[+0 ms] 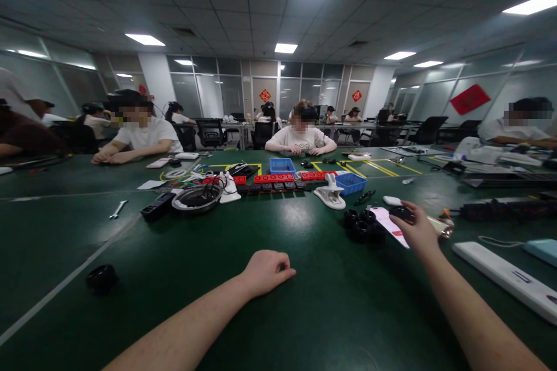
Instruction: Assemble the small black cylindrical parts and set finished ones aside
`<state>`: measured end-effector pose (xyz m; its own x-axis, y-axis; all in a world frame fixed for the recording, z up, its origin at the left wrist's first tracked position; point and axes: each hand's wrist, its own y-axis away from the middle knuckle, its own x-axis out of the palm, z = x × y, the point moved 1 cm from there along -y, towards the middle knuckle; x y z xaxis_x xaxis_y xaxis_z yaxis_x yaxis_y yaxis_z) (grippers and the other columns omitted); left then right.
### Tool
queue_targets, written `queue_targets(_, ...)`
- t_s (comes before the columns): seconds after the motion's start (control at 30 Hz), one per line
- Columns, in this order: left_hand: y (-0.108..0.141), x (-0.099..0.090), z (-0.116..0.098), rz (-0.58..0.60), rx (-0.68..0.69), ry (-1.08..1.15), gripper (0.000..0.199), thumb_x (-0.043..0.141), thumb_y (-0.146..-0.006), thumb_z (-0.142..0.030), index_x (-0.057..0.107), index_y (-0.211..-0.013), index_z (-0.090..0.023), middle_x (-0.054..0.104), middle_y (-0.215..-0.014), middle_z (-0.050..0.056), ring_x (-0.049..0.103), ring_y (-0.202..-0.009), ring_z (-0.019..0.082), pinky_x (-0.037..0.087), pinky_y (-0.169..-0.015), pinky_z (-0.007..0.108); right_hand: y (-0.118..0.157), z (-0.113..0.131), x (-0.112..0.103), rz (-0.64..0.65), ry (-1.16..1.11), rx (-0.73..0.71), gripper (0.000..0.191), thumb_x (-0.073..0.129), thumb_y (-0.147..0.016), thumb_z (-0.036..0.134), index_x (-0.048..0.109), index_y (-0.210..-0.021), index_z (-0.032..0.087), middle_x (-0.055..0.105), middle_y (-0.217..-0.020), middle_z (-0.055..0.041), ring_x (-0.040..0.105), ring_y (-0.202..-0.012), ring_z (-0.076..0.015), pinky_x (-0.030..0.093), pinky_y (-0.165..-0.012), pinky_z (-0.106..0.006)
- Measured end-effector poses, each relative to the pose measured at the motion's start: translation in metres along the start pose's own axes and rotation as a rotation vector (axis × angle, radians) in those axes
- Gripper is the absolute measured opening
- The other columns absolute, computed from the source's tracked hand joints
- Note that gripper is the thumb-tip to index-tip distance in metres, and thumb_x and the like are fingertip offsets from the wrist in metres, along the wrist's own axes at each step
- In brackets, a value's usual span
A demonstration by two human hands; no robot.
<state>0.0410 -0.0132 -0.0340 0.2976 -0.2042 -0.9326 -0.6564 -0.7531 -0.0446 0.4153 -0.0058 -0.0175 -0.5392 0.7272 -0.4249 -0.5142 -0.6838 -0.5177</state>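
Observation:
My left hand (267, 271) rests on the green tabletop (278, 313), its fingers loosely curled in and nothing visible in them. Reaching out to the right, my right hand (420, 226) grips a small black rounded piece (401, 213) between thumb and fingers, just over a phone with a lit pink screen (389, 223). What kind of piece it is cannot be made out. Left of the phone stand several black cylindrical parts (362, 225) with round openings, close together. One more black cylindrical part (102, 279) sits alone on the left side of the table.
Beyond my hands are a white clip base (331, 194), a blue bin (350, 183), red and black blocks (275, 181) and a round black pan-like dish (196, 199). A wrench (118, 209) lies left; a long white case (507, 278) lies right. Other people sit across the table.

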Motion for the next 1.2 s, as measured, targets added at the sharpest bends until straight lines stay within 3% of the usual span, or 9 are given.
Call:
queue_targets(0.17,-0.002,0.001,0.0,0.001,0.004,0.014,0.032,0.04,-0.077,-0.048,0.057,-0.074,-0.022,0.056,-0.064,-0.003,0.05,-0.061,0.011,0.033,-0.053,0.02,0.013,-0.007,0.009,0.028,0.179,-0.006,0.045,0.058,-0.056,0.039,0.05,-0.092,0.014,0.058,-0.084,-0.0086,0.055,-0.076,-0.0231,0.043,-0.065,-0.035)
queue_targets(0.3,-0.005,0.002,0.001,-0.009,0.009,-0.005,0.03,0.041,-0.077,-0.046,0.057,-0.073,-0.021,0.055,-0.062,-0.004,0.05,-0.059,0.011,0.031,-0.051,0.019,0.015,-0.006,0.007,0.004,0.263,-0.054,0.046,0.054,-0.061,0.043,0.051,-0.095,0.014,0.058,-0.089,-0.0095,0.055,-0.076,-0.0224,0.043,-0.065,-0.033)
queue_targets(0.5,-0.005,0.003,0.002,-0.001,0.011,-0.017,0.029,0.041,-0.077,-0.046,0.057,-0.073,-0.021,0.055,-0.061,-0.004,0.05,-0.059,0.011,0.03,-0.051,0.019,0.014,-0.004,0.01,-0.002,0.355,-0.29,0.042,0.046,-0.069,0.044,0.057,-0.097,0.015,0.056,-0.096,-0.0099,0.052,-0.088,-0.0232,0.04,-0.075,-0.034)
queue_targets(0.67,-0.005,0.004,0.002,-0.012,0.018,0.005,0.029,0.041,-0.077,-0.046,0.056,-0.072,-0.021,0.055,-0.062,-0.004,0.05,-0.06,0.011,0.03,-0.051,0.019,0.016,-0.012,0.018,0.269,0.43,-0.276,0.039,0.048,-0.067,0.041,0.058,-0.096,0.016,0.059,-0.094,-0.0089,0.055,-0.083,-0.0232,0.042,-0.07,-0.033)
queue_targets(0.77,-0.004,0.004,0.003,-0.017,0.019,0.007,0.029,0.042,-0.076,-0.046,0.056,-0.072,-0.021,0.055,-0.062,-0.004,0.05,-0.059,0.011,0.03,-0.051,0.019,0.017,-0.013,0.019,0.322,0.458,-0.273,0.04,0.049,-0.067,0.041,0.057,-0.098,0.017,0.06,-0.095,-0.0084,0.055,-0.083,-0.0239,0.042,-0.07,-0.034)
queue_targets(1.03,-0.003,0.002,0.0,-0.019,0.014,-0.006,0.029,0.041,-0.077,-0.046,0.057,-0.073,-0.021,0.056,-0.063,-0.003,0.051,-0.062,0.012,0.032,-0.052,0.02,0.019,-0.017,0.023,0.277,0.336,-0.228,0.051,0.053,-0.063,0.038,0.048,-0.107,0.014,0.054,-0.103,-0.0113,0.054,-0.085,-0.0235,0.044,-0.069,-0.035)
queue_targets(1.2,0.001,0.0,0.0,-0.03,0.014,-0.002,0.027,0.043,-0.076,-0.045,0.057,-0.074,-0.022,0.057,-0.065,-0.003,0.052,-0.062,0.012,0.032,-0.053,0.02,0.025,0.004,0.007,0.024,0.233,-0.157,0.043,0.045,-0.07,0.041,0.047,-0.103,0.014,0.054,-0.093,-0.0095,0.053,-0.073,-0.0198,0.043,-0.064,-0.033)
